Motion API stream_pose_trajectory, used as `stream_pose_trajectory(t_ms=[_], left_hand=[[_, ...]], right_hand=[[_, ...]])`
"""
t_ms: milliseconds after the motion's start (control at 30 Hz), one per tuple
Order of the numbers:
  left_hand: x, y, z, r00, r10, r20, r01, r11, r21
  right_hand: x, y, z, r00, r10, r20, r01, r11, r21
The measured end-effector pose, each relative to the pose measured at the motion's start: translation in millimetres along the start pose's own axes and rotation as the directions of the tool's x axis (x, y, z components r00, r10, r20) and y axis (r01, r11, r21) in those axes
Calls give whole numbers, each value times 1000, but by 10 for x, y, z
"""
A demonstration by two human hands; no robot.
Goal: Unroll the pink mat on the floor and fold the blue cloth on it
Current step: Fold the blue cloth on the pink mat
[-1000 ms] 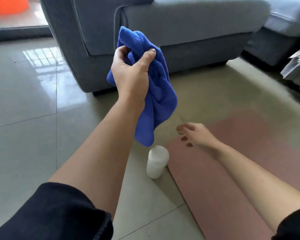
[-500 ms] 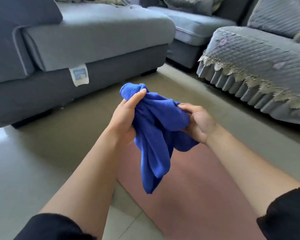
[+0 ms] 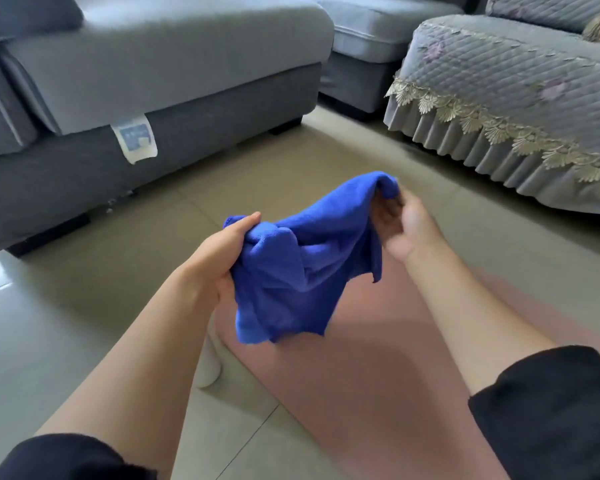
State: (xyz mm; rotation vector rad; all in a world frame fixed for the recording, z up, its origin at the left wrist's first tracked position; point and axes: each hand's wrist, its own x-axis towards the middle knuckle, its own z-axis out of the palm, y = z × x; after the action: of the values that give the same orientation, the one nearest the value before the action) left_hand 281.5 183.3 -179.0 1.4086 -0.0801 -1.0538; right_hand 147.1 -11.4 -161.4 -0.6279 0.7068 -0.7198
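Fingers (image 3: 246, 221) of the left hand (image 3: 219, 251) and right hand (image 3: 400, 225) grip the blue cloth (image 3: 302, 268), spreading it above the unrolled pink mat (image 3: 378, 368), apparently for folding.

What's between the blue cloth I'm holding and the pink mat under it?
Nothing: in the head view the blue cloth hangs from both hands above the pink mat, with only air between.

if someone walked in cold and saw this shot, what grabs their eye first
The bright blue fleecy cloth at centre frame, bunched and stretched in the air between the left hand and the right hand. Beneath it a flat pink mat lies unrolled on the pale tiled floor, with a grey fabric sofa behind on the left and a lace-trimmed quilted grey cover on the right.
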Motion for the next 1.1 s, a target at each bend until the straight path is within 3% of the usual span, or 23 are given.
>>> stream_pose_trajectory(t_ms=[133, 267, 367, 467, 600, 733, 800, 867, 967, 1033, 1100], left_hand=[[-32, -15, 9, 990, 33, 134, -19, 995, -102], [-29, -85, 11, 977, 54, 208, -52, 999, -15], [-33, -101, -64, 980, 11, 198, -19, 999, 39], [-21, -151, -178, 976, 34, 217, -33, 999, -6], [3, -259, -328, 982, 131, 139, -105, 978, -182], [52, -375, -376, 983, 172, 66, -154, 962, -224], [79, -446, -396, 990, 142, 2, -140, 977, -159], [94, -524, -448, 995, 68, -72, -77, 987, -144], [75, -586, -527, 999, -3, -40, -4, 987, -159], [71, -613, -572, 996, -88, -24, 85, 989, -123], [81, -627, -584, 984, -172, -54, 171, 985, -17]], right_hand=[[-37, 607, -290, 971, 235, -43, -235, 905, -354], [-23, 975, -436, 938, 324, -122, -344, 838, -423], [-37, 1121, -554, 937, 297, -184, -349, 822, -451], [-38, 1090, -654, 956, 209, -206, -277, 874, -399], [66, 956, -744, 980, 134, -145, -174, 933, -314], [86, 966, -780, 976, 215, -47, -218, 924, -313], [42, 1129, -818, 959, 278, -60, -277, 871, -405], [-67, 1347, -881, 919, 380, -107, -374, 749, -547], [-271, 1686, -990, 797, 582, -163, -543, 572, -615], [-363, 1871, -1027, 733, 663, -150, -607, 540, -583], [-406, 2010, -1024, 763, 629, -150, -576, 555, -601]])
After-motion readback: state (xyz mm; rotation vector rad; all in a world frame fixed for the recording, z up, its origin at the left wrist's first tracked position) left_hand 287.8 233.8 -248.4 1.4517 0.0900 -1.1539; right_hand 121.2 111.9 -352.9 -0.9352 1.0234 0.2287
